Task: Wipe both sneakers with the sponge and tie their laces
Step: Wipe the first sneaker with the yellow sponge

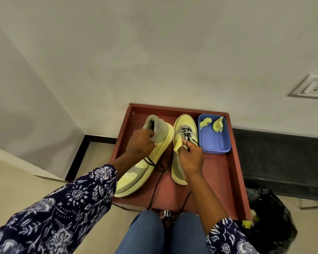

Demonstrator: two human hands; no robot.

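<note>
Sneakers: two yellow-and-grey, black laces untied, in the red tray [226,173]. Left hand [140,143] grips the tilted left sneaker [149,162] at its collar. Right hand [190,158] pinches a yellow sponge [178,144] against the flat-standing right sneaker [184,125].

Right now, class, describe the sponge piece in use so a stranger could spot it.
Find the red tray. Between its two yellow sneakers, the right hand pinches a sponge piece. Unlike the two pieces lying in the blue tub, it is held.
</note>
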